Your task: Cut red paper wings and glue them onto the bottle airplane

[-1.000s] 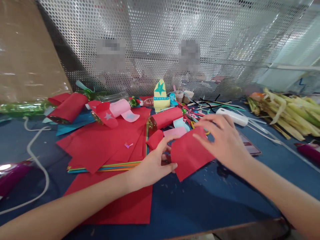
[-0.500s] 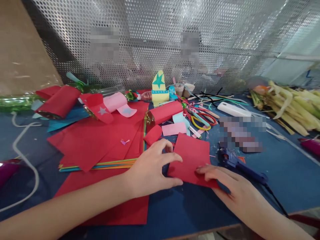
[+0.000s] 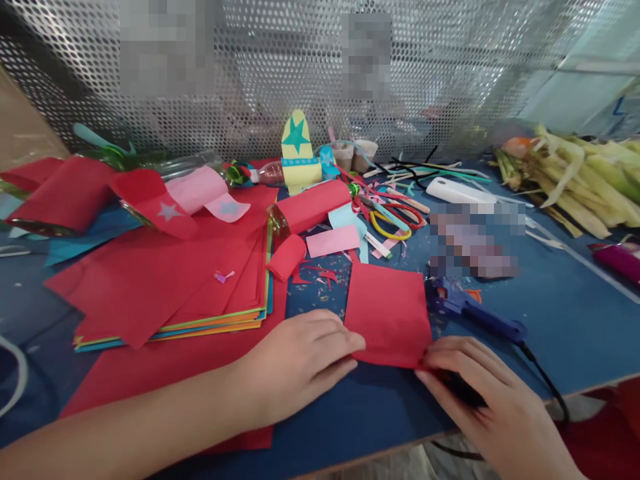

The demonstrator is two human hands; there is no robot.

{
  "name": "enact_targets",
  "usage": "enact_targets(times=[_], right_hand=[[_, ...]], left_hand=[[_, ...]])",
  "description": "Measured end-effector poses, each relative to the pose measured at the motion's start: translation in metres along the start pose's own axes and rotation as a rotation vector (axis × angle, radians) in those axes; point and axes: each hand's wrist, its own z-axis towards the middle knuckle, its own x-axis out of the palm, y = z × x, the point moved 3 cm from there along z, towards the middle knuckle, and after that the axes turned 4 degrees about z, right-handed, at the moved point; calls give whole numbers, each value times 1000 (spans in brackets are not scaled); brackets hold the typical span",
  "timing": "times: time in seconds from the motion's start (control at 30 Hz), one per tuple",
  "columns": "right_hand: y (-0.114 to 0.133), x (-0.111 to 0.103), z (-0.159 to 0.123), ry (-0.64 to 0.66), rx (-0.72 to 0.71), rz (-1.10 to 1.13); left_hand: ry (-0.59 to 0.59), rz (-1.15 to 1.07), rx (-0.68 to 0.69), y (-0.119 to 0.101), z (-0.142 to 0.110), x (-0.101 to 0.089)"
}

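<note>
A small sheet of red paper (image 3: 389,310) lies before me on the blue table. My left hand (image 3: 305,367) pinches its near left corner between thumb and fingers. The near right corner is in the closed fingertips of my right hand (image 3: 475,387). Just right of the sheet rests a blue hot glue gun (image 3: 477,317) with a black cord. To the left, a stack of red paper (image 3: 200,273) has green, orange and blue sheets under it. A bottle wrapped in red paper (image 3: 313,207) lies beyond the sheet.
Scissors with yellow and red handles (image 3: 395,223) lie among paper scraps. Behind them stands a yellow paper piece with a green star (image 3: 299,150). Dried corn husks (image 3: 575,177) are piled at the right. A perforated metal panel (image 3: 280,60) closes off the back.
My left hand has come down from hovering beside the red sheet and closed on its near left corner. My right hand has shifted to the near right corner. The view has shifted slightly.
</note>
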Motion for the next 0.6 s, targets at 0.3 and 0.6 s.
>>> enact_targets(times=[0.3, 0.6], right_hand=[[-4, 6, -5, -106, 259, -151], [-6, 10, -6, -72, 167, -113]], left_hand=[[-73, -26, -215, 8, 8, 5], [-113, -65, -159, 9, 10, 4]])
